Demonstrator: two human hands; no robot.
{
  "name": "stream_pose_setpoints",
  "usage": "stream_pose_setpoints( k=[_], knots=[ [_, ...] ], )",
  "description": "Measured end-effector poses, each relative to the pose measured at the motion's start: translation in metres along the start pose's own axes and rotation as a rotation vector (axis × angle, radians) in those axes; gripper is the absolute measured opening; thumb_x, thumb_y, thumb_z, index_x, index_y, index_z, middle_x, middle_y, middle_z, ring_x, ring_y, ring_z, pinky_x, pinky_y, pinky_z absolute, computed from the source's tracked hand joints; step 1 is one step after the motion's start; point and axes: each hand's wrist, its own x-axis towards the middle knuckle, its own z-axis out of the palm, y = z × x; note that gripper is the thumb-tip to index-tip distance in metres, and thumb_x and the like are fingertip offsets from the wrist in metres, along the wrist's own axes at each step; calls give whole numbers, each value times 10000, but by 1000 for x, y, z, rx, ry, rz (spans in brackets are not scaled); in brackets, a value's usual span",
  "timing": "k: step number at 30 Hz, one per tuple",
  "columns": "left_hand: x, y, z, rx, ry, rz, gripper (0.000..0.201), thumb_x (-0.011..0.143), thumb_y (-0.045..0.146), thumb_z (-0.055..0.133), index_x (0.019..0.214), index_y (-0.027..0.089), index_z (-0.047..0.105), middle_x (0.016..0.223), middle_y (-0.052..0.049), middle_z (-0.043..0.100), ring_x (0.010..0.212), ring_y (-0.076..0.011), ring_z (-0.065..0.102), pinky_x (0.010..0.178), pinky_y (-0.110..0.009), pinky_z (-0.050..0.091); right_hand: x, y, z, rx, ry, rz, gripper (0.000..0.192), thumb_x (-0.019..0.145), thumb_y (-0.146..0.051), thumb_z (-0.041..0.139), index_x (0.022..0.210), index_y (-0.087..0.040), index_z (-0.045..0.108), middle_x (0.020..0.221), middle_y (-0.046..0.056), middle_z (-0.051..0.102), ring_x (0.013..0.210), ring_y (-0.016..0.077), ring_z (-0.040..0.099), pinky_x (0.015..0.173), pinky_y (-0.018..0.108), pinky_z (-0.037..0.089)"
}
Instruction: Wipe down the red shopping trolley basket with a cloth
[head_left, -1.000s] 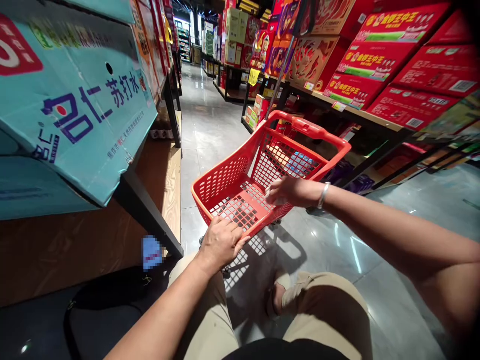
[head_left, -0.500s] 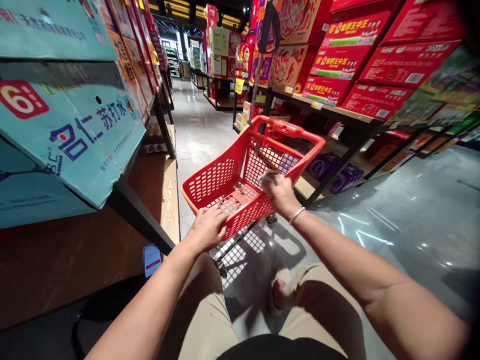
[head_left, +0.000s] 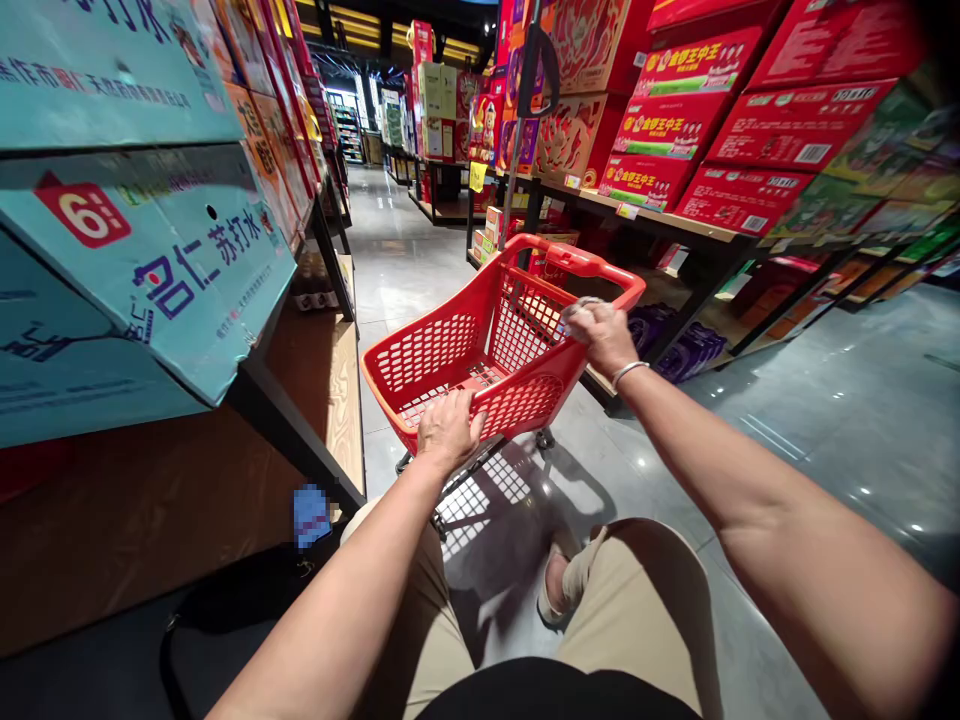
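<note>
A red plastic shopping cart (head_left: 525, 395) with latticed sides stands in front of my knees, its basket bare inside. My left hand (head_left: 450, 428) is curled over the near rim, fingers on top and thumb against the outer side. Farther along the same side, close to the handle (head_left: 574, 262), my right hand (head_left: 604, 335) is closed around a crumpled greyish cloth (head_left: 577, 316) and presses it on the rim. Most of the cloth is hidden by the fingers. A pale bracelet (head_left: 628, 372) circles the right wrist.
Light-blue cartons (head_left: 195, 270) are stacked on a black-framed shelf close on my left. Red boxes (head_left: 697, 120) fill the shelf on the right. A dark pole (head_left: 517, 130) rises behind the cart. A black bag (head_left: 240, 590) lies at lower left. The aisle (head_left: 390, 230) runs ahead.
My right hand has slid up and to the right along the cart's rim, towards the handle. My left hand has shifted right along the rim, and the view has tilted slightly.
</note>
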Motion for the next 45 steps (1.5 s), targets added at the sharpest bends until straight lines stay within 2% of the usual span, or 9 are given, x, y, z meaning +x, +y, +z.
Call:
stream_pose_setpoints(
  k=[3,7,17,23,29,32,35,41,45],
  knots=[
    [3,-10,-1,-21,1,-7,349,977,430,520,1228,202,601,1180,-108,702,1114,-273,651,936,-384,470,2,31,-4,-7,172,211,406,880,-204,512,1243,-227,693,1383,135,547,1176,320,485,989,495,445],
    [11,-15,-7,-34,-36,-77,346,967,485,526,1174,223,617,1158,-91,717,1077,-268,667,905,-373,472,-24,15,22,33,321,346,514,776,-134,534,1277,-193,632,1397,162,459,1251,313,473,1068,525,427],
    [20,-21,-17,-38,-95,-177,356,987,548,477,1119,257,632,1119,-45,750,1038,-249,695,813,-333,464,-142,-48,100,425,39,520,350,845,-290,559,1177,-211,639,1252,136,529,1147,257,571,1040,429,506],
    [20,-23,-15,-22,-97,-214,379,1004,560,426,1097,266,646,1090,-41,755,1006,-247,696,789,-323,449,-113,-75,82,510,283,733,728,823,-379,629,1474,-153,395,1353,198,488,1262,291,548,1111,452,454],
    [22,-30,-15,-23,-99,-233,383,1013,557,405,1076,275,658,1074,-32,764,994,-229,697,747,-301,428,-100,-127,85,477,56,321,542,862,-250,584,1401,-228,529,1414,159,482,1384,270,453,1161,411,420],
    [24,-38,-16,-30,-101,-242,405,994,602,425,1042,281,667,1054,-21,771,985,-226,699,713,-296,410,-107,-107,75,371,-130,72,384,915,-263,569,1289,-297,654,1343,101,573,1266,271,519,1085,397,469],
    [25,-46,-16,-34,-112,-257,429,973,644,441,1007,286,675,1013,-14,775,971,-229,701,693,-298,399,-109,-58,48,156,-154,88,324,971,-307,498,1200,-272,726,1266,114,625,1130,295,541,995,421,499],
    [31,-42,-25,27,-144,-271,515,1002,637,335,977,255,678,984,-61,763,965,-271,699,771,-347,450,-94,12,-4,-51,262,293,368,953,-302,505,1255,-247,709,1305,141,555,1214,349,517,1033,530,474],
    [56,-4,-30,89,-97,-171,571,1003,616,342,1119,171,680,1191,-161,705,1163,-330,637,968,-435,464,-91,9,18,75,327,329,404,960,-338,507,1328,-234,638,1438,154,431,1353,328,467,1088,508,455]
  ],
)
